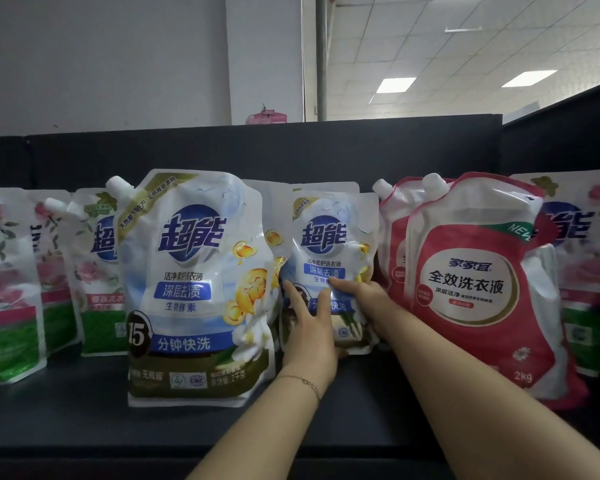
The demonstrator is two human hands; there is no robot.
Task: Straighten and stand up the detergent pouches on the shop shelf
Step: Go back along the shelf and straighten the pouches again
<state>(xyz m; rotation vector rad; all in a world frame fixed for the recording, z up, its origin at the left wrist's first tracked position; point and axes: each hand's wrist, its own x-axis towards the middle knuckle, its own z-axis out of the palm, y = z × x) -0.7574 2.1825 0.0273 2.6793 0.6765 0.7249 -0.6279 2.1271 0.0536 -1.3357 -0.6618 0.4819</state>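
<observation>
The black shelf [84, 427] carries all pouches. Nearest stands the large blue pouch [194, 289], upright, next to the tilted red pouch [475, 289]. Between them, further back, the small blue pouch [326, 237] stands with its long axis vertical and its print facing forward. The left hand [309, 327] lays straight, spread fingers on its front. The right hand [361, 296] holds its right edge, thumb in front, other fingers hidden. Behind are a black back panel [291, 150], a white wall [101, 57] and a tiled ceiling [465, 46].
</observation>
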